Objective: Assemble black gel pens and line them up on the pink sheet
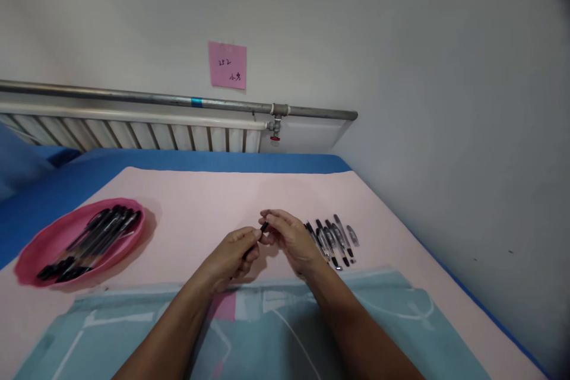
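In front of me, over the pink table surface, both hands meet on a black pen [264,227], which is mostly covered by fingers. My left hand [236,252] is closed round its lower part, fingers curled and thumb on top. The fingers of my right hand [291,240] close about its upper end; what exactly they pinch there is partly hidden. Just right of the right hand lies a loose group of pens and clear pen parts [332,237], black and transparent, with a few small bits at their near ends.
A pink oval tray [27,249] at the left holds several black pens [100,237]. A teal printed cloth [146,323] covers the near edge. Behind the table run a radiator [178,135] and a metal pipe [155,98]; a pink note [227,65] is on the wall.
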A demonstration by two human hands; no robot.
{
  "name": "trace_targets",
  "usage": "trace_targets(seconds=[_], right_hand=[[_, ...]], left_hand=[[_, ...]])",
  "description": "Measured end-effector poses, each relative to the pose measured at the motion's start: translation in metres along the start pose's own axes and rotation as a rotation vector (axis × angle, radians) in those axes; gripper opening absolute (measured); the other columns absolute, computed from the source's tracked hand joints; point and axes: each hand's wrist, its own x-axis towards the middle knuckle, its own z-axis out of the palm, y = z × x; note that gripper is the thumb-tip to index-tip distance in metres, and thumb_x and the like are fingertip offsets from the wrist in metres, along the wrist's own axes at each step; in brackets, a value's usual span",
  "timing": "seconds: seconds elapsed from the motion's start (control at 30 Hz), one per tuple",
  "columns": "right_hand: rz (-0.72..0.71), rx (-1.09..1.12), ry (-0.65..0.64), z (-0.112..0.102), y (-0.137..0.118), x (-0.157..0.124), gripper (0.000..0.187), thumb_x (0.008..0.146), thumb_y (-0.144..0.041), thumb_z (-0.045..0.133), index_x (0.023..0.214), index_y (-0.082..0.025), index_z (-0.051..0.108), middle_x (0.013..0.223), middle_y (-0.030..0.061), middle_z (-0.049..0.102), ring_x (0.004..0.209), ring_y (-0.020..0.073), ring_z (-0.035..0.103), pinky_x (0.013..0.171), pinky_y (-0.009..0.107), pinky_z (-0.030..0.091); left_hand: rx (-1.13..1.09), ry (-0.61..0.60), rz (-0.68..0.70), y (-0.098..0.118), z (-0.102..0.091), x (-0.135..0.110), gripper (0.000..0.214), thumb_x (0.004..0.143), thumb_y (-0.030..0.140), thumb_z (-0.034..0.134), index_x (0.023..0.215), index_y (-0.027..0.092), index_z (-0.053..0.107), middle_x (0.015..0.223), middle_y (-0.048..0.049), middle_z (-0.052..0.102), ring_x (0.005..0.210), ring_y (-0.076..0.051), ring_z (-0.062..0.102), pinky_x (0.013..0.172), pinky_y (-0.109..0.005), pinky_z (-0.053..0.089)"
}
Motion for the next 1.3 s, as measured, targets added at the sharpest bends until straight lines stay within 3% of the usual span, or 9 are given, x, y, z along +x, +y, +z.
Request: trace_targets(seconds=[0.07, 0.23, 0.4, 0.53, 0.7, 0.87, 1.07, 1.2, 1.3], right_hand=[[-0.001, 0.019, -0.052, 0.0000, 0.0004, -0.0001, 0.025, 0.070, -0.036, 0.061, 0.082, -0.015, 0.065, 0.063, 0.0000, 0.058, 0.055, 0.0098, 0.049, 0.053, 0.023, 0.036], [0.000, -0.169, 0.098, -0.0023, 0.0011, 0.0005, 0.024, 0.066, -0.039, 0.065, 0.063, -0.015, 0.060, 0.053, -0.0034, 0.052, 0.047, 0.0073, 0.041, 0.048, 0.022, 0.032], [0.007, -0.052, -0.035, -0.0041, -0.0012, 0.0010, 0.023, 0.069, -0.036, 0.062, 0.081, -0.016, 0.067, 0.064, -0.0004, 0.059, 0.054, 0.0089, 0.047, 0.053, 0.023, 0.035], [-0.003, -0.159, 0.099, -0.0046, 0.0009, 0.0014, 0.022, 0.065, -0.037, 0.067, 0.061, -0.015, 0.061, 0.050, -0.0041, 0.050, 0.047, 0.0073, 0.040, 0.049, 0.022, 0.031], [0.024, -0.015, -0.052, -0.0070, 0.0034, 0.0031, 0.025, 0.070, -0.037, 0.061, 0.083, -0.017, 0.066, 0.063, -0.0009, 0.058, 0.051, 0.0082, 0.045, 0.050, 0.023, 0.032], [0.002, -0.133, 0.064, -0.0067, 0.0024, 0.0028, 0.022, 0.065, -0.037, 0.066, 0.062, -0.016, 0.060, 0.051, -0.0036, 0.050, 0.048, 0.0076, 0.040, 0.048, 0.022, 0.031], [0.030, -0.032, -0.132, -0.0044, 0.0004, 0.0009, 0.020, 0.069, -0.034, 0.062, 0.078, -0.016, 0.064, 0.063, -0.0007, 0.057, 0.056, 0.0092, 0.048, 0.054, 0.022, 0.035], [0.024, -0.148, -0.019, -0.0035, 0.0014, 0.0005, 0.024, 0.068, -0.037, 0.063, 0.061, -0.016, 0.057, 0.050, -0.0035, 0.051, 0.049, 0.0081, 0.041, 0.049, 0.021, 0.032], [0.027, -0.095, -0.043, -0.0035, 0.0004, 0.0006, 0.021, 0.068, -0.037, 0.063, 0.072, -0.016, 0.061, 0.060, -0.0013, 0.057, 0.052, 0.0090, 0.046, 0.052, 0.022, 0.035]], left_hand=[[-0.006, -0.012, 0.008, -0.0002, -0.0001, 0.0000, 0.030, 0.080, 0.048, 0.046, 0.081, 0.018, 0.051, 0.048, 0.0094, 0.034, 0.032, -0.001, 0.020, 0.030, -0.014, 0.011], [0.048, 0.031, 0.015, -0.0007, 0.0003, 0.0004, 0.032, 0.080, 0.049, 0.046, 0.080, 0.017, 0.053, 0.046, 0.0095, 0.034, 0.032, -0.001, 0.019, 0.030, -0.014, 0.011], [0.028, 0.015, 0.008, -0.0002, 0.0000, 0.0004, 0.031, 0.079, 0.049, 0.047, 0.080, 0.018, 0.052, 0.048, 0.0091, 0.036, 0.033, -0.001, 0.021, 0.031, -0.014, 0.012], [0.074, 0.033, 0.012, -0.0002, 0.0008, 0.0012, 0.032, 0.079, 0.049, 0.047, 0.080, 0.017, 0.053, 0.047, 0.0093, 0.035, 0.032, -0.001, 0.019, 0.031, -0.014, 0.011], [0.041, 0.021, 0.013, -0.0006, 0.0001, 0.0006, 0.031, 0.078, 0.049, 0.049, 0.079, 0.018, 0.052, 0.048, 0.0092, 0.036, 0.032, -0.001, 0.021, 0.031, -0.015, 0.012], [0.088, 0.026, 0.014, -0.0010, -0.0003, 0.0000, 0.034, 0.078, 0.051, 0.048, 0.081, 0.017, 0.053, 0.048, 0.0093, 0.035, 0.032, -0.001, 0.020, 0.032, -0.016, 0.011], [0.066, -0.013, 0.015, 0.0021, -0.0010, -0.0004, 0.027, 0.075, 0.043, 0.056, 0.081, 0.018, 0.049, 0.050, 0.0100, 0.034, 0.035, -0.001, 0.022, 0.034, -0.016, 0.011], [0.080, -0.019, 0.010, 0.0008, -0.0017, 0.0016, 0.027, 0.074, 0.043, 0.057, 0.082, 0.018, 0.048, 0.049, 0.0108, 0.031, 0.033, -0.001, 0.020, 0.034, -0.017, 0.009], [0.087, -0.009, 0.019, -0.0001, -0.0013, 0.0018, 0.027, 0.074, 0.043, 0.057, 0.082, 0.018, 0.048, 0.049, 0.0108, 0.031, 0.033, -0.001, 0.021, 0.034, -0.017, 0.010]])
